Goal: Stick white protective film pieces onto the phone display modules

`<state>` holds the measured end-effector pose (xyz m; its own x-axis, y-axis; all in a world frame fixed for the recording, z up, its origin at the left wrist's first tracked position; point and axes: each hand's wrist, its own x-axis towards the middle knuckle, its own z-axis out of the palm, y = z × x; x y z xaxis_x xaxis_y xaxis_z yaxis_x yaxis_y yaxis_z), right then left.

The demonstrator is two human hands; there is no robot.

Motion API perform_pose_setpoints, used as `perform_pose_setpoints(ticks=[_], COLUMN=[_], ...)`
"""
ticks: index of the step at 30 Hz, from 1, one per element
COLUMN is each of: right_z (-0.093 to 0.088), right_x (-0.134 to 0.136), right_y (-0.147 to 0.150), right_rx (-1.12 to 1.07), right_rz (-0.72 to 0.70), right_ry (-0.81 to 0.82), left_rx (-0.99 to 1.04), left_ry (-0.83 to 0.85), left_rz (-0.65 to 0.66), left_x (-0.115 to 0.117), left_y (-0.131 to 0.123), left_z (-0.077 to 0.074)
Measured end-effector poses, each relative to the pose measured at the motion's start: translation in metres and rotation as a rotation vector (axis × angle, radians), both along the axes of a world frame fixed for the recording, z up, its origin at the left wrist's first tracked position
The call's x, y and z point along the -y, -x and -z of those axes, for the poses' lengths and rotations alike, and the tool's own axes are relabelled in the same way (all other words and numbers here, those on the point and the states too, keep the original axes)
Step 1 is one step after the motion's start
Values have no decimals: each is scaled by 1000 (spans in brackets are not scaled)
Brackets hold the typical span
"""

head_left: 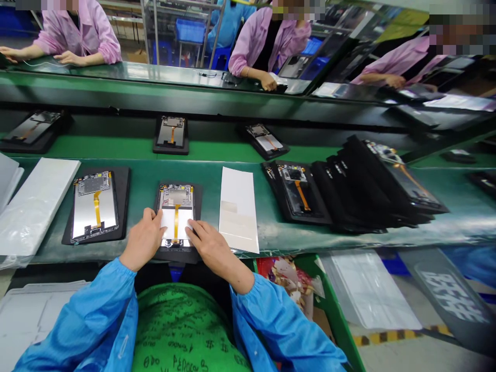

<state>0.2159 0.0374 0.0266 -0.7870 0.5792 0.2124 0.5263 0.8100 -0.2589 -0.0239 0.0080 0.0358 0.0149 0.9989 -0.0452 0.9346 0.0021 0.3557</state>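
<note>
In the head view, an opened tablet (176, 196) lies on a black foam pad (198, 194) in front of me. It shows a circuit board at the top, an orange ribbon cable down the middle and white areas either side. My left hand (144, 237) rests on the tablet's left side, thumb and fingertips on the white surface. From the other side my right hand (213, 249) touches the right white area, its fingers extended. Both hands look open, pressing on the surface. To the right of them lies a white sheet (238, 206) with a beige patch.
Another opened tablet (95, 206) sits on a pad at left, beside a white stack (36, 206). Several black pads (356, 191) with tablets pile up at right. More tablets lie on the green conveyor (217, 147). A green bin (333, 310) stands below. Co-workers in pink sit opposite.
</note>
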Motion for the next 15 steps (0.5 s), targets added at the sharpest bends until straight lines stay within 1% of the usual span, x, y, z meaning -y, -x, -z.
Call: perform_pose_setpoints(ticks=[2, 4, 6, 7, 9, 11, 12, 14, 15], right_z=[4, 12, 24, 30, 39, 38, 33, 14, 1], right_x=[2, 8, 18, 23, 29, 25, 18, -10, -30], right_y=[0, 0, 1, 1, 1, -1, -3, -7, -10], right_rx=[-41, -116, -175, -193, -228, -304, -358, -465, -497], right_rz=[58, 201, 346, 390, 414, 424, 419, 370, 338], right_ry=[39, 76, 107, 121, 148, 176, 199, 290, 351], left_rx=[4, 87, 241, 340, 567, 821, 940, 1106, 1148], left_ry=[-82, -176, -230, -246, -266, -240, -203, -120, -108], left_rz=[-75, -174, -255, -283, -352, -430, -462, -515, -540], left_x=[4, 10, 16, 18, 21, 18, 14, -5, -20], left_y=[4, 6, 2, -1, -10, -17, -18, -14, -8], left_z=[8, 21, 35, 39, 42, 36, 30, 13, 3])
